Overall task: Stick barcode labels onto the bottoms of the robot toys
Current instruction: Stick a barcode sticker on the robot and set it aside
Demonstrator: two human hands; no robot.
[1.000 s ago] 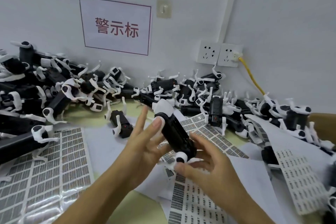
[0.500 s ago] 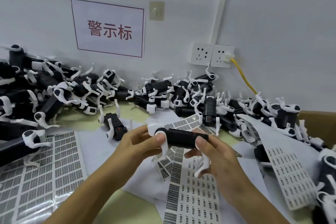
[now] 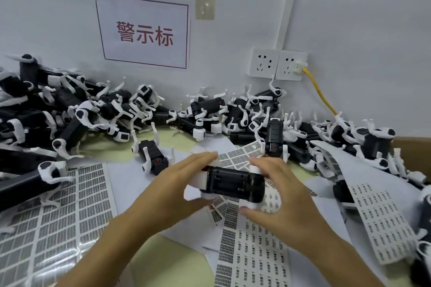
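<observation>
Two hands are holding one black-and-white robot toy between them, and compared with half a second back it's now flipped so the black underside is facing up at the camera instead of the smooth side. The left hand is curling round the toy's left end, fingers over the far edge, thumb under the near one. The right hand is gripping the right end the same way, having come up over it. Just under the toy a barcode label sheet is lying flat, with another peeled sheet off to the toy's left. Beyond the toy a single robot is lying belly-up, and further back the pile of robot toys is running along the wall, below the red-lettered sign.
</observation>
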